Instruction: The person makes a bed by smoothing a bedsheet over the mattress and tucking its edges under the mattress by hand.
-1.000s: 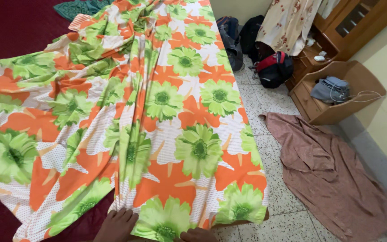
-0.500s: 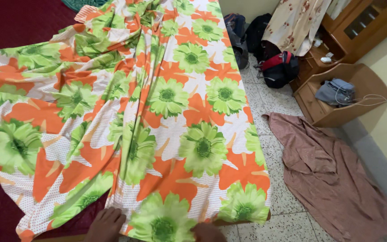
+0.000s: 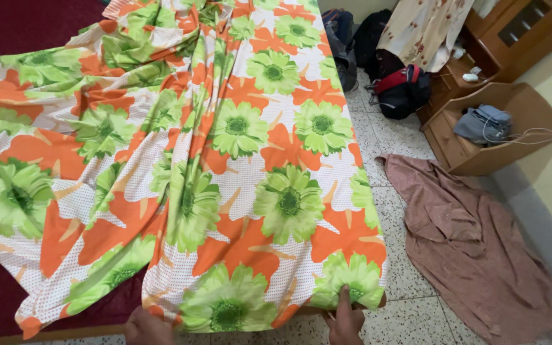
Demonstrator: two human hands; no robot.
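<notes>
1. Right hand [image 3: 345,317] pinches the near hem of the flowered sheet [image 3: 237,166] at its floor-side corner
2. Left hand [image 3: 145,327] holds the same hem further left (grip mostly hidden under cloth)
3. The sheet lies rumpled over the maroon bed [image 3: 14,29]
4. A brown cloth [image 3: 467,249] lies on the floor beside it

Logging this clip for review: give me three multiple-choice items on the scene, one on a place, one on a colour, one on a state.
1. Where does the brown cloth lie?
A on the bed
B on the tiled floor
C in the wooden unit
2. What colours are the flowers on the sheet?
A blue and yellow
B green and orange
C purple and pink
3. What is the right hand doing?
A gripping the sheet's near edge
B resting on the backpack
C hanging free

Answers: B, spread on the floor beside the bed; B, green and orange blooms on white; A, fingers pinch the hem.
</notes>
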